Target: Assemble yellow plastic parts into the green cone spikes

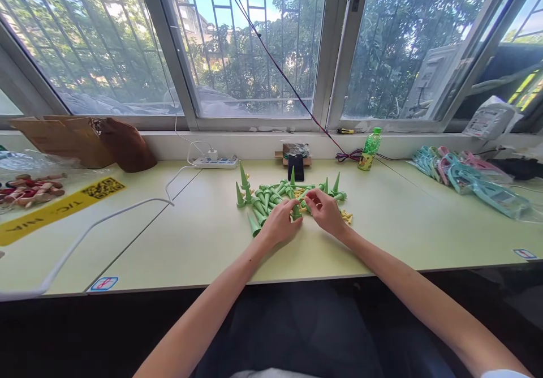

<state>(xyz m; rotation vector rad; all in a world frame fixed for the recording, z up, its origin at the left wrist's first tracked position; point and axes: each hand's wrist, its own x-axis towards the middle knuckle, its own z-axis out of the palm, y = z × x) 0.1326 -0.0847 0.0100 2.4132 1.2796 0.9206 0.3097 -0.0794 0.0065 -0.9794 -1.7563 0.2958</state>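
A heap of green plastic cones (265, 200) lies on the pale green table (203, 242), some upright, most on their sides, with small yellow pieces (347, 216) mixed in. My left hand (280, 222) is curled at the front of the heap, its fingers closed on a green cone (296, 210). My right hand (324, 209) meets it from the right, fingertips pinched on something small that I cannot make out. Both hands touch over the middle of the heap.
A black phone (296, 167) stands behind the heap, a green bottle (369, 149) to its right, a white power strip (215, 162) with cable to the left. A brown pouch (125, 143) and cardboard sit far left, packaged turquoise and pink items (462, 174) far right.
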